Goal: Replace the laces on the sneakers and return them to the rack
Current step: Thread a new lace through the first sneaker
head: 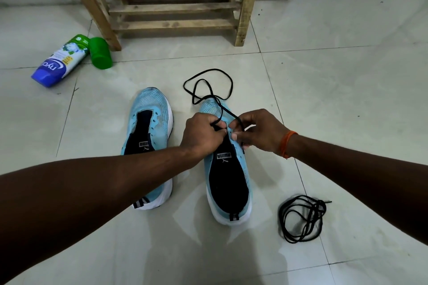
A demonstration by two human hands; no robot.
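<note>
Pinching lace (212, 69) — left hand (201, 133), right hand (261, 133), each grip tight — tiled floor (335, 90), wooden rack (173, 8) behind.

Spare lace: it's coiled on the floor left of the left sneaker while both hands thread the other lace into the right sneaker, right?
Wrong side. The head view shows the spare lace coiled on the floor right of the right sneaker. The left hand and right hand do work the other lace at the right sneaker.
</note>
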